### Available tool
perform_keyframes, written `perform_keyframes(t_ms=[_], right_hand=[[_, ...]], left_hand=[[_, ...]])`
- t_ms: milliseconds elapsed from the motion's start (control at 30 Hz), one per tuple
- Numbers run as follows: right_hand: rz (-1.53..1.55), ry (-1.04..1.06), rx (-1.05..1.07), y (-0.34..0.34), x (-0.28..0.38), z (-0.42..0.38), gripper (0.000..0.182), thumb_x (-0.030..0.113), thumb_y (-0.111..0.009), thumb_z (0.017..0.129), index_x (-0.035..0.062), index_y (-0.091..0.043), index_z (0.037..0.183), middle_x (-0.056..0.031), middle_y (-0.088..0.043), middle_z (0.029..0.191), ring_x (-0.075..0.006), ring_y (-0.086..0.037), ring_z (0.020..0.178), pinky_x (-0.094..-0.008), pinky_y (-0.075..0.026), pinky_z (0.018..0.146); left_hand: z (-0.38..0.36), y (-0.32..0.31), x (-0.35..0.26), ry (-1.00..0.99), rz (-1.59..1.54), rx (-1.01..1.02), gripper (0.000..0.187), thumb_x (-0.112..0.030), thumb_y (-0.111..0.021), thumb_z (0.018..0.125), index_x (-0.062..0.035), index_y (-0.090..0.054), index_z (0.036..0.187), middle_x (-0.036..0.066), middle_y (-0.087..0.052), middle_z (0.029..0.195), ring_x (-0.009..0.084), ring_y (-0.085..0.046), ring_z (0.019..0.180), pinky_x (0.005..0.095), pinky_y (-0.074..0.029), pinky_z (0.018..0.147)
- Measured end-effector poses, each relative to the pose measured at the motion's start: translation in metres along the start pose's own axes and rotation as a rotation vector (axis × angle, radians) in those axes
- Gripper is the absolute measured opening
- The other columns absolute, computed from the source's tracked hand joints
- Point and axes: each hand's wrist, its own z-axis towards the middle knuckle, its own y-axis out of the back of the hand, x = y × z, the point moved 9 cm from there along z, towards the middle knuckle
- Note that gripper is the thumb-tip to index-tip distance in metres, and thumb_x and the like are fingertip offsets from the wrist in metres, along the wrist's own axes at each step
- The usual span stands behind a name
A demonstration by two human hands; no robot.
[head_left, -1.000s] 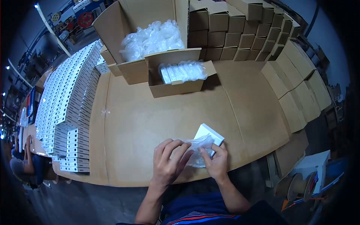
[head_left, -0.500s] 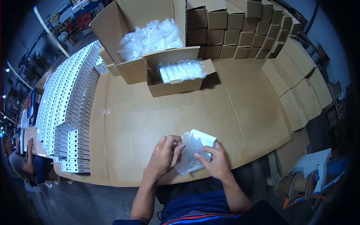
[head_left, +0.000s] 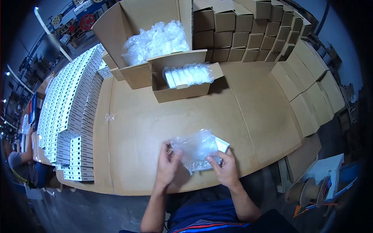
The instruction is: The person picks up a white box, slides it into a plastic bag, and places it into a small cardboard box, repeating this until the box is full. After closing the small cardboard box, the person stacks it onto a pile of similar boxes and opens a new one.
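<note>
Low in the frame's centre, the left hand (head_left: 168,165) pinches a clear plastic bag (head_left: 194,146) while the right hand (head_left: 224,167) grips the small white box (head_left: 221,144), apparently mid-bagging; next likely needs the bag's mouth held wide.

Rows of small white boxes (head_left: 68,116) at left, stacked brown cartons (head_left: 248,35) behind, wire spool (head_left: 307,192) below.
</note>
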Motion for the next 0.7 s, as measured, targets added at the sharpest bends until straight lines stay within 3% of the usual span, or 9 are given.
perform_keyframes(t_ms=[67, 167, 267, 367, 400, 500, 533, 633, 700], right_hand=[[0.015, 0.016, -0.033, -0.006, -0.002, -0.001, 0.022, 0.019, -0.081, 0.09, -0.0008, -0.075, 0.098, -0.0158, -0.066, 0.103, -0.0254, -0.063, 0.091, -0.0365, -0.05, 0.078], [0.101, -0.023, -0.046, -0.013, -0.008, -0.005, 0.022, 0.023, -0.078, 0.093, 0.0013, -0.076, 0.098, -0.0149, -0.068, 0.101, -0.0236, -0.062, 0.089, -0.0356, -0.049, 0.078], [0.165, -0.108, -0.031, -0.013, -0.012, -0.005, 0.023, 0.025, -0.074, 0.097, 0.003, -0.078, 0.097, -0.013, -0.07, 0.099, -0.0212, -0.06, 0.09, -0.0341, -0.048, 0.079], [0.127, -0.131, -0.034, -0.007, -0.009, -0.005, 0.024, 0.026, -0.071, 0.099, 0.0036, -0.078, 0.096, -0.0109, -0.071, 0.098, -0.019, -0.059, 0.091, -0.0331, -0.047, 0.079], [0.131, -0.109, -0.05, -0.006, -0.011, -0.005, 0.024, 0.026, -0.071, 0.099, 0.0036, -0.078, 0.095, -0.0102, -0.071, 0.098, -0.0184, -0.058, 0.091, -0.0329, -0.047, 0.079], [0.152, -0.096, -0.045, -0.006, -0.01, -0.005, 0.024, 0.026, -0.071, 0.099, 0.0031, -0.078, 0.096, -0.0103, -0.07, 0.099, -0.0187, -0.059, 0.093, -0.0332, -0.047, 0.08], [0.16, -0.1, -0.034, -0.007, -0.01, -0.005, 0.025, 0.026, -0.071, 0.099, 0.0029, -0.078, 0.096, -0.0107, -0.07, 0.099, -0.0192, -0.059, 0.094, -0.0333, -0.048, 0.081], [0.165, -0.05, 0.015, -0.014, -0.007, -0.005, 0.025, 0.025, -0.07, 0.1, 0.0016, -0.077, 0.105, -0.0105, -0.069, 0.101, -0.0197, -0.06, 0.099, -0.0337, -0.048, 0.087], [0.304, -0.026, 0.071, -0.019, 0.001, -0.005, 0.024, 0.02, -0.068, 0.1, -0.0006, -0.074, 0.111, -0.0114, -0.069, 0.104, -0.0197, -0.061, 0.102, -0.0335, -0.048, 0.09]], left_hand=[[-0.015, -0.027, 0.006, 0.097, -0.03, 0.024, 0.026, -0.011, -0.064, 0.103, -0.0001, -0.057, 0.126, 0.005, -0.064, 0.112, 0.0109, -0.06, 0.095, 0.0279, -0.051, 0.08], [-0.02, -0.028, 0.014, 0.098, 0.216, -0.018, 0.017, -0.014, -0.061, 0.106, -0.0009, -0.063, 0.116, 0.002, -0.065, 0.094, 0.0083, -0.059, 0.084, 0.0254, -0.049, 0.073], [-0.02, -0.026, 0.014, -0.02, 0.257, -0.047, 0.014, -0.016, -0.059, 0.107, -0.0022, -0.063, 0.11, 0.0, -0.062, 0.087, 0.0058, -0.056, 0.08, 0.0248, -0.046, 0.069], [-0.019, -0.001, 0.027, 0.158, 0.008, -0.133, 0.015, -0.014, -0.061, 0.105, -0.0004, -0.064, 0.109, 0.0, -0.064, 0.076, 0.0048, -0.054, 0.063, 0.0235, -0.044, 0.056], [-0.02, 0.009, 0.031, 0.162, 0.009, -0.162, 0.016, -0.011, -0.064, 0.102, -0.0005, -0.063, 0.115, 0.003, -0.066, 0.088, 0.0059, -0.058, 0.074, 0.0237, -0.047, 0.065], [-0.011, 0.008, 0.009, -0.091, 0.01, -0.077, 0.03, -0.008, -0.071, 0.097, 0.0007, -0.059, 0.123, 0.006, -0.066, 0.103, 0.0091, -0.062, 0.089, 0.0262, -0.052, 0.078], [-0.012, -0.002, 0.006, -0.066, -0.104, -0.011, 0.045, -0.009, -0.079, 0.091, 0.0015, -0.056, 0.128, 0.008, -0.065, 0.116, 0.0118, -0.063, 0.1, 0.0277, -0.053, 0.088], [-0.008, -0.025, -0.007, -0.005, 0.108, 0.162, 0.049, -0.01, -0.083, 0.088, 0.0021, -0.058, 0.128, 0.009, -0.067, 0.117, 0.0135, -0.064, 0.105, 0.0294, -0.053, 0.094], [-0.005, -0.023, 0.005, 0.026, 0.161, 0.149, 0.04, -0.009, -0.083, 0.088, 0.0021, -0.063, 0.121, 0.009, -0.07, 0.112, 0.013, -0.066, 0.1, 0.0287, -0.054, 0.088]])
